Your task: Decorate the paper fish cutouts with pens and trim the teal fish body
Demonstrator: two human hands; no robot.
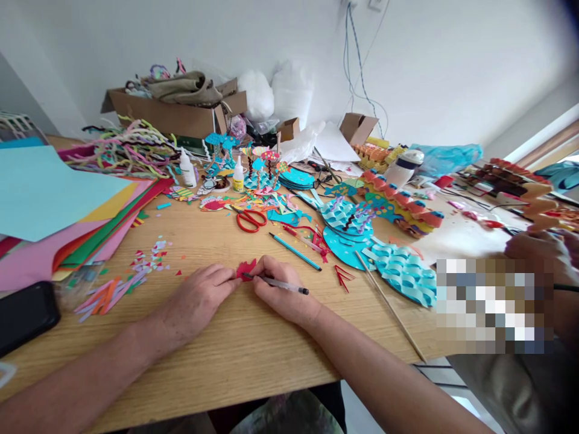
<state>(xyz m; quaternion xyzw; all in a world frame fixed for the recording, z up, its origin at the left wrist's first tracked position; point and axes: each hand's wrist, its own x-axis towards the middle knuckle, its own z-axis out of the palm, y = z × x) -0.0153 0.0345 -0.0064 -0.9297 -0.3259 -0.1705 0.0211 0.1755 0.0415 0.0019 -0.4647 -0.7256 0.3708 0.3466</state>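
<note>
A small red paper cut-out (245,268) with a jagged edge lies on the wooden table (226,361) between my hands. My left hand (196,298) rests on the table, its fingertips holding the left side of the cut-out. In my right hand (280,292) is a clear-barrelled pen (289,286) with a black end, its tip on the red paper. Just beyond the hands lie a blue pen (295,251), red-handled scissors (251,221) and thin folded red paper strips (344,278).
Coloured paper sheets (54,193) and a black phone (27,316) are at left, near paper scraps (151,256). Glue bottles (187,169) stand behind. Woven blue paper pieces (404,271) and a wooden stick (389,307) lie right, beside another person's hand (534,250).
</note>
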